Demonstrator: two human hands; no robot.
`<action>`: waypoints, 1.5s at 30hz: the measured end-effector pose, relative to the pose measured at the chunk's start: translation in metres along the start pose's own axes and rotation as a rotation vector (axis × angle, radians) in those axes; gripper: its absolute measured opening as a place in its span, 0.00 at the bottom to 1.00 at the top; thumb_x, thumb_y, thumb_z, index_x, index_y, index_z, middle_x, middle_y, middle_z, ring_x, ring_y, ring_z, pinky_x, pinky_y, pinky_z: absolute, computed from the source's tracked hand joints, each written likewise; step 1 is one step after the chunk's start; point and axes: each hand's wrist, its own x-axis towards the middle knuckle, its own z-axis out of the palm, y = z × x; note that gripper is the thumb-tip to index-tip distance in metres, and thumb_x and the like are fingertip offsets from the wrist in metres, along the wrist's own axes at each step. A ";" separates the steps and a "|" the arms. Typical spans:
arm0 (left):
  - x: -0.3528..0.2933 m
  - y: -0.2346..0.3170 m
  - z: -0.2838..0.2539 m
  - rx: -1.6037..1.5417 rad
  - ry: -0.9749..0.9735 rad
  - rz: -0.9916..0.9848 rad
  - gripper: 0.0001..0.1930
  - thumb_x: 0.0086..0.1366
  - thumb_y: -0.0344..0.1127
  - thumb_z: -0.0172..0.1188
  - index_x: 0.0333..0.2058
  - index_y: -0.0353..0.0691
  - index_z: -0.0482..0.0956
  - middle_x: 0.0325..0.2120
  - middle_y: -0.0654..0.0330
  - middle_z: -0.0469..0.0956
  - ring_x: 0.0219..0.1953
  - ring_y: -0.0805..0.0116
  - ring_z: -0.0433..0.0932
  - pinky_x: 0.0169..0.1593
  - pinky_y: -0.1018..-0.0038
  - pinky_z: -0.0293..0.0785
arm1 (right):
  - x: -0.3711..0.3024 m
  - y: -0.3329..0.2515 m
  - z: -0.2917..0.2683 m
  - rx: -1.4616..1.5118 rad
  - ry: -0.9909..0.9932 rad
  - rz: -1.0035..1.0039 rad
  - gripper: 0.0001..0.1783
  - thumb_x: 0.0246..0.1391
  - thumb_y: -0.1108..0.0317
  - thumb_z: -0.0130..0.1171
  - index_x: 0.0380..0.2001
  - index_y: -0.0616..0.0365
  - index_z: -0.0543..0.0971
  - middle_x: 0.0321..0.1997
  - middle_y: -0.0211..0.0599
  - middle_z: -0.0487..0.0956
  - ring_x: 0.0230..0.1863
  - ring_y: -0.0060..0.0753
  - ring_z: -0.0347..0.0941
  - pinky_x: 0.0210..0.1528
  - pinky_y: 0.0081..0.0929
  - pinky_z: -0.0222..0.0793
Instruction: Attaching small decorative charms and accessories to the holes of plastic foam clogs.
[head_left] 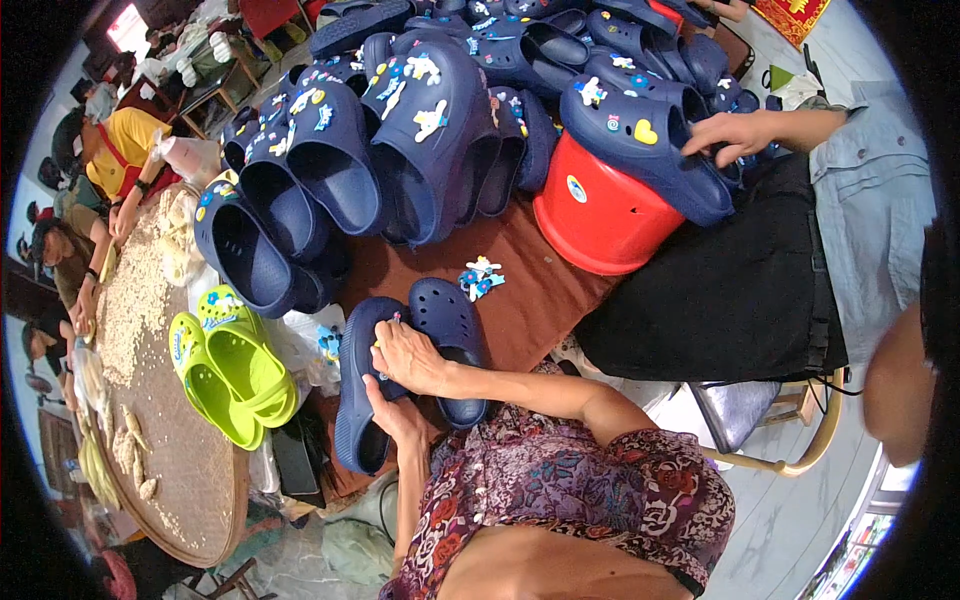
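Observation:
My left hand (398, 415) grips a navy foam clog (358, 435) along its side, near the foot opening. Over the holed top of the same clog, my right hand (413, 360) is closed with its fingertips pressed down. Anything small under those fingertips is hidden. A pale charm shows near the toe, just beyond the fingers. Right beside it lies a second navy clog (440, 305), with bare holes on its top. Beyond that one, a small pile of white, blue and yellow charms (482, 278) rests on the brown cloth (540, 300).
Many decorated navy clogs (430, 130) are heaped at the back. On the right, another person's hand (735, 135) touches a clog (630, 130) on an upturned red bucket (605, 215). Lime-green clogs (235, 370) lie left, beside a round tray (200, 480) of pale kernels. People sit far left.

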 end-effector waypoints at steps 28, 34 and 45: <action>0.001 0.007 0.037 0.023 0.105 0.166 0.15 0.72 0.35 0.53 0.53 0.35 0.75 0.50 0.57 0.78 0.52 0.67 0.77 0.58 0.68 0.71 | 0.011 0.007 -0.013 0.041 -0.014 -0.003 0.18 0.64 0.56 0.57 0.35 0.61 0.66 0.30 0.52 0.75 0.33 0.59 0.75 0.38 0.49 0.72; 0.000 0.005 0.042 -0.036 0.118 0.164 0.13 0.71 0.33 0.54 0.50 0.33 0.76 0.48 0.59 0.78 0.50 0.69 0.76 0.57 0.70 0.70 | 0.012 0.010 -0.008 -0.013 0.034 -0.064 0.14 0.64 0.62 0.54 0.34 0.62 0.65 0.28 0.55 0.73 0.33 0.62 0.73 0.42 0.51 0.72; 0.002 0.014 0.046 -0.168 0.117 0.042 0.18 0.72 0.39 0.55 0.55 0.35 0.72 0.51 0.57 0.77 0.52 0.66 0.76 0.60 0.66 0.71 | 0.017 0.017 -0.029 0.194 0.066 -0.020 0.14 0.69 0.61 0.48 0.40 0.63 0.67 0.35 0.54 0.79 0.37 0.61 0.77 0.38 0.51 0.71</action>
